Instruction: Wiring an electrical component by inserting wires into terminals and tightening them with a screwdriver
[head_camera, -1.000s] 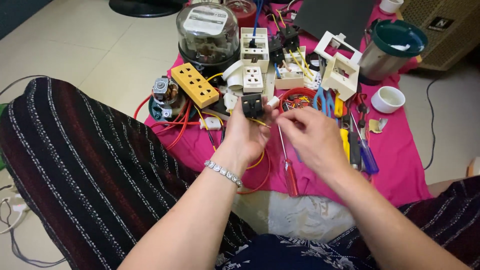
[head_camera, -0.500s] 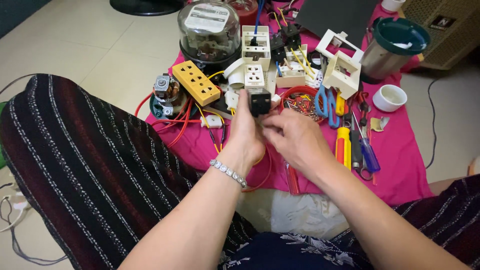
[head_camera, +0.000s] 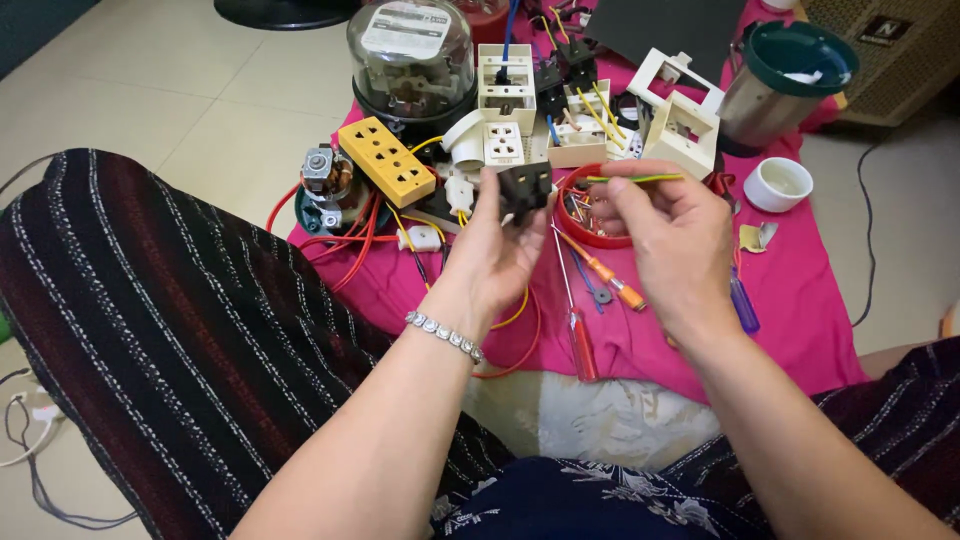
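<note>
**Black socket and striped wire held above a pink cloth of electrical parts**

At upper centre of the frame, a round red plastic tray (head_camera: 578, 222) holds small loose parts too small to tell apart. To the upper right, a steel cup with a dark green rim (head_camera: 778, 82) stands, and just below it a small white ceramic cup (head_camera: 778, 184); what either contains cannot be made out.

The small black plastic socket block (head_camera: 524, 188) is squarish, with pale slots on its face, and sits just above frame centre. The left hand (head_camera: 492, 252) grips it, fingers closed around its lower edge. The right hand (head_camera: 672, 232) pinches a thin yellow-green insulated wire (head_camera: 632, 179) between thumb and fingertips, the wire running level toward the socket. Beneath lies the pink cloth (head_camera: 800, 300).
</note>
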